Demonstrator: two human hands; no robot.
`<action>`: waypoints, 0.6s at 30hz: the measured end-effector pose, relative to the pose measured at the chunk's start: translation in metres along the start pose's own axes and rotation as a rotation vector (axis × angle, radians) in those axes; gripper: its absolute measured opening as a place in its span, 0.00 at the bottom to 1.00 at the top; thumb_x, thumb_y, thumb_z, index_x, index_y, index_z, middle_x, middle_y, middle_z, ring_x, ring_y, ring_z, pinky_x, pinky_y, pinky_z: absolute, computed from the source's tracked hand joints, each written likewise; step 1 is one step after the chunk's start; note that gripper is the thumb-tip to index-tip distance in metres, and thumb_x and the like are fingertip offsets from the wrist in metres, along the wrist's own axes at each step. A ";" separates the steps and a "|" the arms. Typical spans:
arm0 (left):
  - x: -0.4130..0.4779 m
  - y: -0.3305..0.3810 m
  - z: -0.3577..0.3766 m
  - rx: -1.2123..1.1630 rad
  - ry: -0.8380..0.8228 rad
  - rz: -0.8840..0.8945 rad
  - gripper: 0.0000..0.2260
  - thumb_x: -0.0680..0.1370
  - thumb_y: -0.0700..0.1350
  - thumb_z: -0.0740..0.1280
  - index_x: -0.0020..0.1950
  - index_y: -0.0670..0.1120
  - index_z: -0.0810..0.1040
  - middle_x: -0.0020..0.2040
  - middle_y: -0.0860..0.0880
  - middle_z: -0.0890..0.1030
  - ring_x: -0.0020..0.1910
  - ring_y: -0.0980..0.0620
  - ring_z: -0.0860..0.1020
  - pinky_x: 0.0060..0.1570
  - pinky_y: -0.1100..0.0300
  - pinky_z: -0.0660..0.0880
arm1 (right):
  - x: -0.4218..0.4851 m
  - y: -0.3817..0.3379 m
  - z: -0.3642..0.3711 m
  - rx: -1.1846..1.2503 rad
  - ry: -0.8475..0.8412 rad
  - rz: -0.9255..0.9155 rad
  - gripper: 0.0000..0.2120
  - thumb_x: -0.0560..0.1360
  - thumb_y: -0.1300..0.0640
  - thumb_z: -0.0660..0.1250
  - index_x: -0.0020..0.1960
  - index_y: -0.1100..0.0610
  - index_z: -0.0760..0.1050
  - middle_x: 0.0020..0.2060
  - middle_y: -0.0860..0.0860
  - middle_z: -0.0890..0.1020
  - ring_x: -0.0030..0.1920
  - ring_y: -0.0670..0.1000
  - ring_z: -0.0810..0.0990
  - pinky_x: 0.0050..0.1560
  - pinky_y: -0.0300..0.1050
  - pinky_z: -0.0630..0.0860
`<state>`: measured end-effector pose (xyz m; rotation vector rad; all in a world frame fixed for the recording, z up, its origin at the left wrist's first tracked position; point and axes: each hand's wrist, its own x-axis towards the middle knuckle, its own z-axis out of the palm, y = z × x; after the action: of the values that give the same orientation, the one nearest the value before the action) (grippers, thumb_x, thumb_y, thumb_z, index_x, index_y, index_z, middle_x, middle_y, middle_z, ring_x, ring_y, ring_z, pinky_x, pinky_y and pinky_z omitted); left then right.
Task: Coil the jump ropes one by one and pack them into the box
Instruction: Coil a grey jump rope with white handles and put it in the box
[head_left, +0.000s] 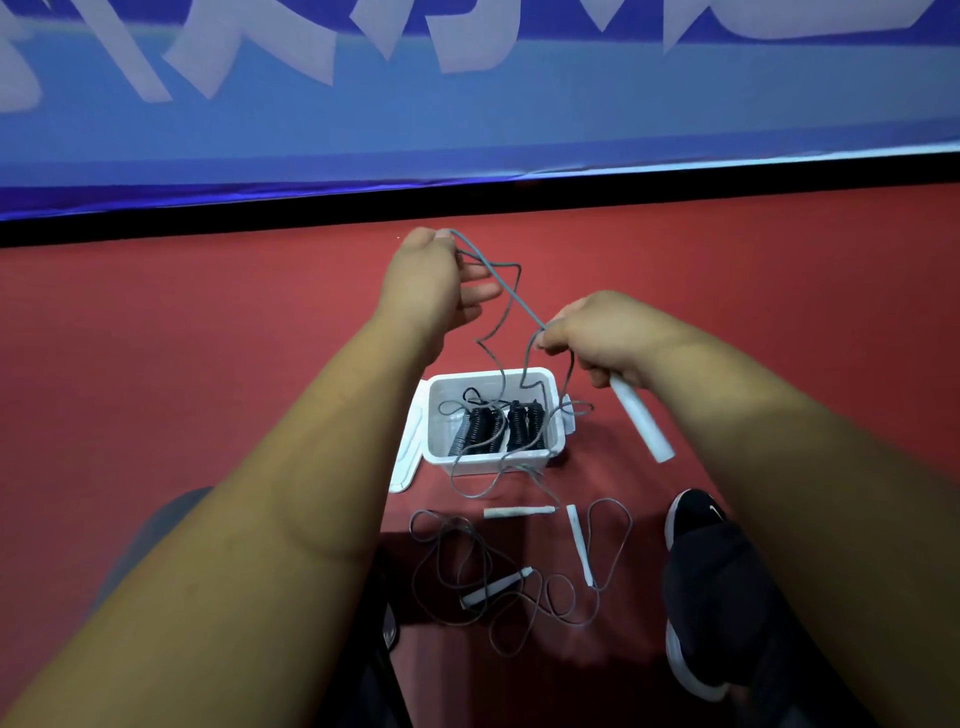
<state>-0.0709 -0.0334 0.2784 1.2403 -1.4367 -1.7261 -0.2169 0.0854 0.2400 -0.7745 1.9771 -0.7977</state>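
A thin grey jump rope (511, 299) stretches taut between my two hands above the white box (493, 460). My left hand (431, 280) pinches the rope at its raised end. My right hand (602, 338) grips the rope together with its white handle (641, 423), which points down and right. Loose loops of this rope hang down over the box to its other white handle (519, 512) on the floor. Inside the box lie coiled dark ropes (498, 428). A second grey rope (467, 566) with two white handles lies spread on the floor in front.
The red floor (208, 338) runs back to a black strip and a blue banner (467, 114). The box's white lid (408, 457) lies against its left side. My black shoe (711, 587) stands at the right, and my knee shows at lower left.
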 end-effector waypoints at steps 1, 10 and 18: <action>0.000 0.001 0.000 -0.036 -0.008 0.005 0.09 0.87 0.47 0.51 0.54 0.48 0.69 0.47 0.44 0.86 0.41 0.44 0.88 0.47 0.50 0.82 | 0.001 0.001 0.000 0.034 0.007 0.034 0.05 0.78 0.58 0.72 0.49 0.59 0.84 0.35 0.55 0.76 0.26 0.52 0.65 0.27 0.41 0.65; 0.003 0.014 -0.014 -0.331 0.092 -0.029 0.10 0.84 0.39 0.49 0.57 0.45 0.68 0.34 0.46 0.79 0.42 0.41 0.88 0.47 0.45 0.85 | 0.010 -0.005 -0.011 0.587 0.217 0.167 0.14 0.82 0.65 0.56 0.50 0.61 0.81 0.40 0.55 0.72 0.25 0.47 0.63 0.21 0.38 0.62; 0.005 0.015 -0.022 0.070 0.255 -0.051 0.08 0.80 0.44 0.56 0.48 0.48 0.74 0.35 0.43 0.76 0.19 0.52 0.63 0.28 0.64 0.66 | 0.010 -0.003 -0.018 0.315 0.348 0.153 0.17 0.87 0.55 0.59 0.49 0.62 0.82 0.33 0.56 0.76 0.25 0.54 0.70 0.32 0.47 0.72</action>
<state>-0.0551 -0.0511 0.2910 1.4874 -1.3330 -1.4970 -0.2368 0.0804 0.2453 -0.3098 2.1089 -1.1763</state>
